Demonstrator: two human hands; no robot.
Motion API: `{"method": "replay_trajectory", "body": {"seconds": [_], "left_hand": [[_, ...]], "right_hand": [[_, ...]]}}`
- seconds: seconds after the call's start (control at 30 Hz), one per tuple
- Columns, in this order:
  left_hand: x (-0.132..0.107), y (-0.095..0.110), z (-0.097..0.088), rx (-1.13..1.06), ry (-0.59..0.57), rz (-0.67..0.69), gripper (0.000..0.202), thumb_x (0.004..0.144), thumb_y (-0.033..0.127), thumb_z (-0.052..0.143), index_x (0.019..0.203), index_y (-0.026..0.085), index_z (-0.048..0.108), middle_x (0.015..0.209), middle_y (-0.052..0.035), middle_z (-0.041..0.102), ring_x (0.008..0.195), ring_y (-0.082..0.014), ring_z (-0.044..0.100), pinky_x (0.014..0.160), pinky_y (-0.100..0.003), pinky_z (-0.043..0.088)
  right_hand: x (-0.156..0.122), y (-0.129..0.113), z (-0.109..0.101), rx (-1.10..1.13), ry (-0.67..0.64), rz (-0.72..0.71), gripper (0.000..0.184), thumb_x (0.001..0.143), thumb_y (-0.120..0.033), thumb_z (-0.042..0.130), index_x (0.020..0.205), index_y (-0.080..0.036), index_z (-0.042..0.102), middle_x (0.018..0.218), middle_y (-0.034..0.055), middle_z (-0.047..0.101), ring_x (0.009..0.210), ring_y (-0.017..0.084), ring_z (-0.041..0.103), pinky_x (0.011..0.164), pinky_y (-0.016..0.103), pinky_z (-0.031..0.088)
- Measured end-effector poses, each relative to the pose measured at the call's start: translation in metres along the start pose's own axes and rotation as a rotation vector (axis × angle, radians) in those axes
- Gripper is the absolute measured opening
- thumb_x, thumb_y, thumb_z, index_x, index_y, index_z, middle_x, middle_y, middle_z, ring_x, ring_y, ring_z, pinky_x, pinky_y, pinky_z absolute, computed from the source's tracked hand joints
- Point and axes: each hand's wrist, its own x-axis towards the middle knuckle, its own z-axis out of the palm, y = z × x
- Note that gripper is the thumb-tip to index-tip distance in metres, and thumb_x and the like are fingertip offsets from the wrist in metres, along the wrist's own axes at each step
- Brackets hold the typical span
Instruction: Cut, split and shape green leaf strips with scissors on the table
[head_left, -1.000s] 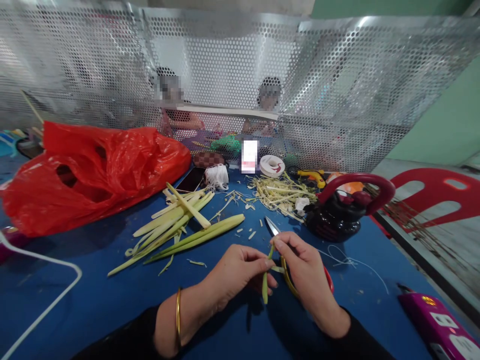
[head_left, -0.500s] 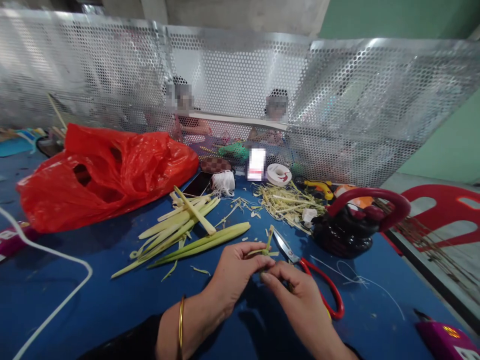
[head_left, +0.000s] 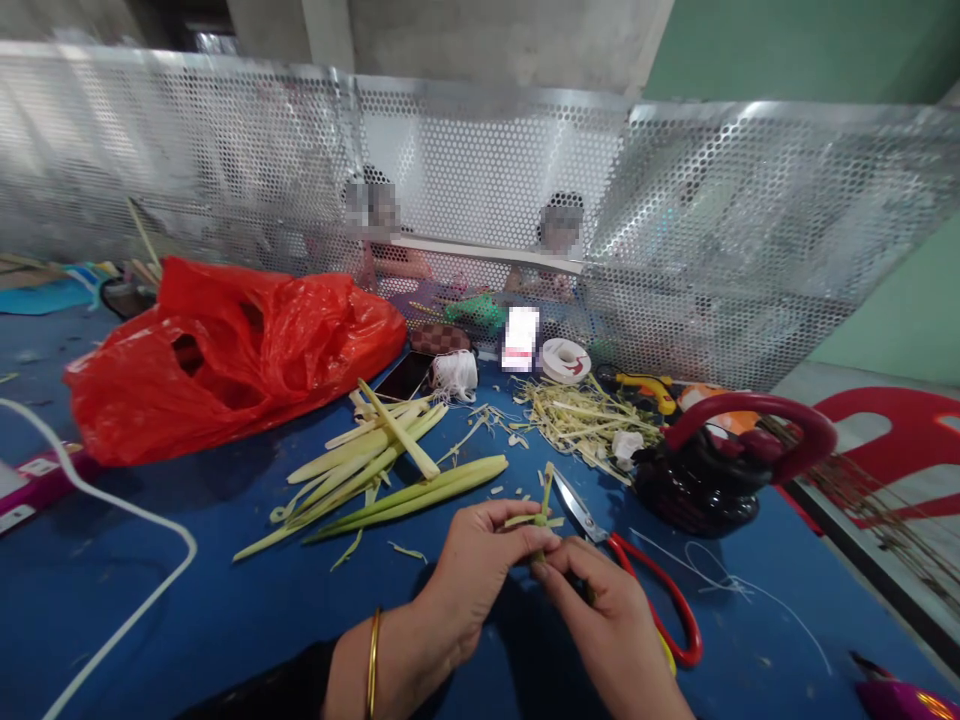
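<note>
Both hands meet over the blue table around a small piece made of green plant strips, with short ends sticking out sideways and one upright. My left hand, with a gold bangle at the wrist, pinches it from the left. My right hand grips its lower part between thumb and fingers, which partly hide it. Scissors with red handles lie just right of the piece, blades apart, partly behind my right hand. To the left lie long green leaf sheaths and a pile of pale husks.
A red plastic bag covers the back left. A spool of white string, a ribbon roll, shredded strips and a dark pot-shaped object stand further back. A white cable runs along the left. A perforated metal screen closes the far side.
The view has shifted slightly, so everything sits a little lower and further right. Both hands keep their hold on the plant-strip piece, with hardly any finger movement.
</note>
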Motion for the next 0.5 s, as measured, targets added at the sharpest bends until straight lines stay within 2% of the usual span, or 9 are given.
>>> {"method": "replay_trajectory", "body": {"seconds": [0.13,0.3,0.4,0.5], "left_hand": [[0.004,-0.006,-0.002,0.002,0.017,-0.011,0.025,0.055,0.014,0.077,0.079,0.009,0.071,0.061,-0.0061,0.072,0.058,-0.0126,0.063,0.063,-0.023,0.047],[0.007,-0.004,-0.002,0.009,0.04,0.005,0.024,0.055,0.013,0.075,0.079,0.01,0.069,0.059,-0.0055,0.072,0.057,-0.0123,0.063,0.061,-0.022,0.047],[0.005,0.005,-0.003,-0.015,-0.008,-0.02,0.027,0.06,0.021,0.077,0.083,0.012,0.067,0.063,-0.005,0.072,0.057,-0.0138,0.063,0.062,-0.026,0.05],[0.002,0.013,-0.003,0.01,-0.057,-0.06,0.03,0.061,0.022,0.077,0.087,0.012,0.066,0.068,-0.0059,0.073,0.058,-0.013,0.063,0.062,-0.025,0.049]], "right_hand": [[0.0,0.003,0.001,-0.033,-0.066,-0.055,0.031,0.089,-0.03,0.053,0.06,-0.02,0.048,0.064,-0.0013,0.051,0.06,0.014,0.051,0.057,0.022,0.04],[0.0,0.003,0.002,0.051,-0.083,0.017,0.032,0.086,-0.032,0.055,0.057,-0.02,0.049,0.063,-0.0007,0.053,0.06,0.014,0.052,0.058,0.023,0.041],[0.002,0.002,-0.002,0.1,-0.009,0.126,0.034,0.088,-0.042,0.053,0.061,-0.02,0.054,0.061,-0.0007,0.054,0.06,0.015,0.053,0.057,0.024,0.042],[0.008,0.003,-0.007,0.238,0.162,0.248,0.029,0.084,-0.05,0.058,0.082,-0.021,0.059,0.065,-0.0016,0.058,0.06,0.016,0.057,0.059,0.025,0.045]]}}
